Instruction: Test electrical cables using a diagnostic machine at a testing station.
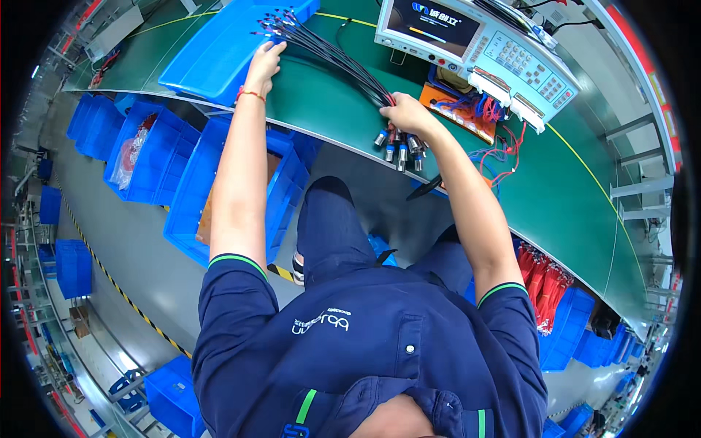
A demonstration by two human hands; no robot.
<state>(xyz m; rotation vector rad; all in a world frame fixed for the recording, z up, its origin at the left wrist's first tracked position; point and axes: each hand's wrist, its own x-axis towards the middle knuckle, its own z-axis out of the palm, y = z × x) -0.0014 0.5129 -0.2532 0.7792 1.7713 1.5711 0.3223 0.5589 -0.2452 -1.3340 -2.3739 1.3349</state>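
Note:
A bundle of thin black cables (332, 55) runs slantwise over the green workbench, its small tips fanned out above a blue bin (212, 62). My right hand (410, 115) is closed around the bundle near its connector end. Below that hand, several round metal connectors with blue rings (401, 155) hang at the bench's front edge. My left hand (266, 66) is beside the tip end, at the bundle's lower edge. Its fingers are loosely bent and apart, and no cable shows inside them.
At the back right stands a white tester (504, 58) with a lit screen and keypad. An orange board (467, 120) with red and blue wires lies before it. Blue bins (150, 157) stand under the bench at left; red cable bundles (544, 285) hang at right.

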